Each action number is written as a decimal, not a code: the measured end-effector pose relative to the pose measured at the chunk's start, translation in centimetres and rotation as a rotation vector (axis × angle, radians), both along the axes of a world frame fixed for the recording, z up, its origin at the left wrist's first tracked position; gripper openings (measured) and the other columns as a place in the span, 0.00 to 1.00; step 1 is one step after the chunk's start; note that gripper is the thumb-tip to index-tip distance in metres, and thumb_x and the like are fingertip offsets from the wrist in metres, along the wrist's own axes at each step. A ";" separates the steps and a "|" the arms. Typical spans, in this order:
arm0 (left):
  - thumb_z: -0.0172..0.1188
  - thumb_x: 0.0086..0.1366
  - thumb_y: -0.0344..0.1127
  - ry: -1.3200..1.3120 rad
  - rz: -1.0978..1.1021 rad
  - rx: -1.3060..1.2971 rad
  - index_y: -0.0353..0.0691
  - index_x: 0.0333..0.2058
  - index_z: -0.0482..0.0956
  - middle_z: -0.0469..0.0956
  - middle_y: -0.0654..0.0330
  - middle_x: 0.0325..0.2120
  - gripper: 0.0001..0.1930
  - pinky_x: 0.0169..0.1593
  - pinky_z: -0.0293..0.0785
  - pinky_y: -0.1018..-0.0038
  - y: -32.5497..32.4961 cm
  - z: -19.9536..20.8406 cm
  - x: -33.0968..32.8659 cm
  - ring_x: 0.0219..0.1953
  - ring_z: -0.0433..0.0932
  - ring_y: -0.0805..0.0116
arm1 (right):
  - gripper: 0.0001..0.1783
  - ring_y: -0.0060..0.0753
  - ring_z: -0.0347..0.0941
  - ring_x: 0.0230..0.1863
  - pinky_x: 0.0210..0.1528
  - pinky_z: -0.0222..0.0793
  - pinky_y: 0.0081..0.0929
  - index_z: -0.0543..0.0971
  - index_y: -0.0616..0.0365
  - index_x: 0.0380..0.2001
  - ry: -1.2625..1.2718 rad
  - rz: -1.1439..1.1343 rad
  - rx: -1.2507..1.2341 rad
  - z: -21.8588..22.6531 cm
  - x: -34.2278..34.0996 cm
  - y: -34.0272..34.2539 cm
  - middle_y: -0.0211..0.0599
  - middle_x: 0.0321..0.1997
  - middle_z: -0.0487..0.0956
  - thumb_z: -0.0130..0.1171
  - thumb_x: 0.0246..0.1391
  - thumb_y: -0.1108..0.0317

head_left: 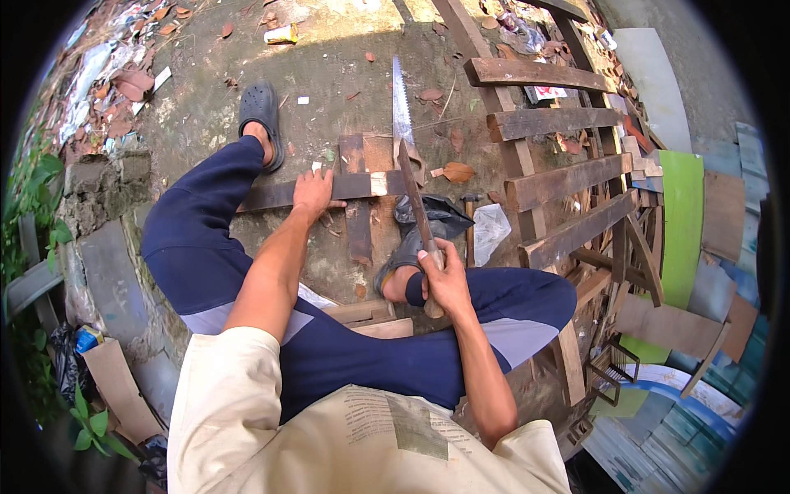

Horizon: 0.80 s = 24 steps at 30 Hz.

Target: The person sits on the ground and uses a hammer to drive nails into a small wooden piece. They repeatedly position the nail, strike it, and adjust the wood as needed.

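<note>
My left hand [313, 193] presses down on a dark wooden plank [270, 196], fingers over its far edge and thumb stretched along the near side. The plank lies crosswise over shorter wood pieces [356, 230] and has a pale bare patch near its right end. My right hand [444, 276] is closed round the wooden handle of a long, narrow, brown-bladed knife [420, 210]. Its tip points away from me, over the plank's right end. Just beyond lies a handsaw [401, 103] with a toothed blade, its handle partly hidden behind the knife.
A hammer [470, 230] lies right of my shod foot, beside black plastic [444, 216] and a clear plastic bag [491, 235]. A slatted wooden frame [568, 169] stands along the right. Rubble blocks [107, 189] and litter border the left. Dry leaves dot the concrete.
</note>
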<state>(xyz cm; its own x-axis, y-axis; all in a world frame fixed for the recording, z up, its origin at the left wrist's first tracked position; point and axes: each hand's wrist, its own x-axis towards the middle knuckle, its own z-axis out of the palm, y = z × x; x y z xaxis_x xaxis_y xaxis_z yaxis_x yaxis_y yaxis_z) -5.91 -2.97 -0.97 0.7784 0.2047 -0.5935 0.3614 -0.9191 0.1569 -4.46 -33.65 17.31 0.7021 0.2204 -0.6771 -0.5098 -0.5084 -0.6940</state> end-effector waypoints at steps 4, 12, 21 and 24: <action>0.63 0.55 0.75 -0.116 -0.110 -0.187 0.35 0.58 0.70 0.76 0.44 0.52 0.49 0.59 0.73 0.52 0.8 1.4 -0.5 0.56 0.76 0.43 | 0.29 0.23 0.72 0.14 0.17 0.66 0.26 0.72 0.65 0.57 -0.140 0.010 -0.063 -0.8 0.2 -0.1 0.36 0.21 0.78 0.65 0.62 0.56; 0.60 0.58 0.75 -0.175 0.143 -0.194 0.32 0.62 0.70 0.75 0.42 0.53 0.50 0.60 0.73 0.53 -2.1 0.8 -1.3 0.57 0.75 0.42 | 0.26 0.27 0.75 0.14 0.19 0.68 0.28 0.77 0.65 0.52 -0.117 -0.011 -0.024 -1.3 0.2 -0.3 0.39 0.19 0.79 0.63 0.63 0.52; 0.58 0.55 0.80 -0.237 0.248 -0.028 0.40 0.63 0.72 0.77 0.45 0.51 0.51 0.62 0.69 0.56 -3.4 -0.8 -2.7 0.55 0.77 0.47 | 0.22 0.27 0.74 0.14 0.18 0.69 0.29 0.76 0.66 0.49 -0.380 0.214 -0.171 -2.0 1.1 1.2 0.37 0.25 0.80 0.59 0.67 0.55; 0.60 0.54 0.78 -0.218 0.260 -0.048 0.35 0.60 0.72 0.79 0.44 0.49 0.51 0.61 0.69 0.53 -3.0 -0.1 -2.2 0.55 0.78 0.48 | 0.22 0.29 0.75 0.14 0.18 0.69 0.30 0.76 0.65 0.49 -0.291 0.239 -0.192 -2.4 2.3 2.5 0.38 0.25 0.80 0.58 0.67 0.55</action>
<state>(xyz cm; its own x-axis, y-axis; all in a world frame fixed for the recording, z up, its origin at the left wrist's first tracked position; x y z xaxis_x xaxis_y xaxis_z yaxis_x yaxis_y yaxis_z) -8.13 -5.97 -1.11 0.8134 0.3889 -0.4325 0.5357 -0.7906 0.2967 -2.12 -31.14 14.89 0.8143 0.2897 -0.5029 -0.1584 -0.7227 -0.6728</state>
